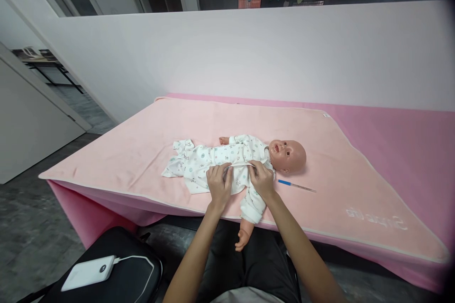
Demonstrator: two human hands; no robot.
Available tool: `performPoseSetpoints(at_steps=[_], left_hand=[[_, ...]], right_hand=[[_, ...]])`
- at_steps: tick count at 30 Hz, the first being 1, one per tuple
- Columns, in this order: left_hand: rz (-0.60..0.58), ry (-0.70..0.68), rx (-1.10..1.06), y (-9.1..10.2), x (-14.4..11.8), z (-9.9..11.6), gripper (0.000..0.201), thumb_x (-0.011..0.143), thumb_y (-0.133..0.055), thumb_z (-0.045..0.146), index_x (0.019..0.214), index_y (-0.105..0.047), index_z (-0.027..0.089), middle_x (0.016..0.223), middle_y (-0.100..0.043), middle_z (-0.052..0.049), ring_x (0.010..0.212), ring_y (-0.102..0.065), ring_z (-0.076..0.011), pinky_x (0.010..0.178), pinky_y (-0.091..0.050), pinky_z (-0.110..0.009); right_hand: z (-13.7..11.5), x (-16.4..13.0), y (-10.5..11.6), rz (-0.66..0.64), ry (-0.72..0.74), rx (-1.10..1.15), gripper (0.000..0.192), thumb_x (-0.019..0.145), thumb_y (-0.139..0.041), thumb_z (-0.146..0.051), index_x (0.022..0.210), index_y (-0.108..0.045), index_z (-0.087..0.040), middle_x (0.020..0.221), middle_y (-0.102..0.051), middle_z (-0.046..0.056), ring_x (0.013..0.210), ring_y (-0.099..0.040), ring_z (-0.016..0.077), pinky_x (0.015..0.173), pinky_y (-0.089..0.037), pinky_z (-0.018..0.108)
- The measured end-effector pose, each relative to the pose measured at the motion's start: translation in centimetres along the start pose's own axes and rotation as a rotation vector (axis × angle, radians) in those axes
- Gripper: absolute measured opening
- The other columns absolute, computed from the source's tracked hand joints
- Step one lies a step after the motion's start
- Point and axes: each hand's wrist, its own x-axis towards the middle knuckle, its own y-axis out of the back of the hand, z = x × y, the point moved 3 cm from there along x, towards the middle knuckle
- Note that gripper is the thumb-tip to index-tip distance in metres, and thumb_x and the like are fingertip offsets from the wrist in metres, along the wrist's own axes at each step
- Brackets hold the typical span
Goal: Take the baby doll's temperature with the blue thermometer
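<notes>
Nearest the camera, a white power bank with a white cable was recorded lying on a black bag at lower left, on the floor side of the table. The person's dark-clothed lap was seen below the table edge.

Both forearms were extended forward over the near edge of a pale pink blanket spread on the table. The doll's near arm, sleeved in white, was noted hanging over that edge, its bare hand below the blanket line.

The left hand was observed resting on the doll's torso, fingers curled down onto the printed white romper; a fold of the garment's front edge appeared to be pinched, though the fingertips were too small in view to be certain. The right hand was placed just beside it, nearer the doll's chest, fingers closed on the same white fabric edge, which was stretched between the two hands.

The doll was laid on its back across the blanket, head to the right, legs to the left. A thin blue-tipped stick, possibly a thermometer, lay on the blanket just near the head, apart from the right hand.

Farther back, a darker pink sheet was seen under the blanket, and a white wall behind the table.
</notes>
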Motion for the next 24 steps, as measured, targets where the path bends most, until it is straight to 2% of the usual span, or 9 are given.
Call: performPoseSetpoints(at_steps=[11, 14, 17, 19, 21, 24], left_hand=[[0.077, -0.006, 0.004, -0.1, 0.1, -0.2, 0.010, 0.086, -0.050, 0.024, 0.083, -0.059, 0.019, 0.077, -0.061, -0.002, 0.077, -0.049, -0.0176, 0.077, -0.035, -0.033], [0.154, 0.009, -0.006, 0.1, 0.2, -0.4, 0.008, 0.084, -0.049, 0.020, 0.080, -0.056, 0.019, 0.076, -0.058, -0.002, 0.077, -0.049, -0.0174, 0.077, -0.036, -0.033], [0.230, 0.042, -0.001, 0.2, 0.3, -0.7, 0.007, 0.083, -0.049, 0.018, 0.083, -0.056, 0.018, 0.080, -0.056, -0.004, 0.082, -0.050, -0.0183, 0.079, -0.038, -0.033], [0.257, 0.066, -0.006, 0.3, 0.3, -0.9, 0.008, 0.083, -0.049, 0.018, 0.087, -0.057, 0.018, 0.086, -0.055, -0.005, 0.088, -0.051, -0.0189, 0.081, -0.040, -0.034], [0.289, 0.088, -0.020, 0.4, 0.1, -1.0, 0.011, 0.082, -0.048, 0.017, 0.088, -0.057, 0.018, 0.090, -0.053, -0.006, 0.091, -0.051, -0.0191, 0.083, -0.041, -0.034], [0.382, 0.118, -0.011, 1.0, 0.2, -1.2, 0.016, 0.080, -0.045, 0.012, 0.088, -0.057, 0.018, 0.091, -0.051, -0.007, 0.091, -0.051, -0.0192, 0.083, -0.042, -0.035]], right_hand=[[0.1, -0.2, -0.1, 0.021, 0.021, -0.002, 0.014, 0.088, -0.047, -0.017, 0.092, -0.060, -0.017, 0.079, -0.069, 0.002, 0.070, -0.065, 0.0109, 0.062, -0.047, 0.019], [0.0, -0.3, 0.4, 0.135, 0.017, -0.064, 0.019, 0.088, -0.044, -0.013, 0.101, -0.058, -0.016, 0.090, -0.069, 0.006, 0.084, -0.066, 0.0136, 0.069, -0.050, 0.021], [0.0, -0.8, 1.6, 0.297, -0.058, -0.141, 0.027, 0.088, -0.041, -0.011, 0.110, -0.054, -0.015, 0.101, -0.066, 0.011, 0.096, -0.063, 0.0166, 0.074, -0.052, 0.025], [0.2, -1.3, 2.8, 0.330, -0.108, -0.165, 0.028, 0.087, -0.041, -0.011, 0.112, -0.054, -0.016, 0.102, -0.065, 0.012, 0.095, -0.063, 0.0173, 0.072, -0.052, 0.026], [0.5, -1.9, 4.4, 0.307, -0.161, -0.195, 0.026, 0.087, -0.040, -0.012, 0.108, -0.056, -0.016, 0.099, -0.065, 0.012, 0.092, -0.063, 0.0179, 0.073, -0.052, 0.028], [2.1, -3.1, 7.6, 0.186, -0.278, -0.310, 0.027, 0.087, -0.037, -0.012, 0.101, -0.060, -0.016, 0.093, -0.066, 0.010, 0.089, -0.061, 0.0196, 0.078, -0.049, 0.032]])
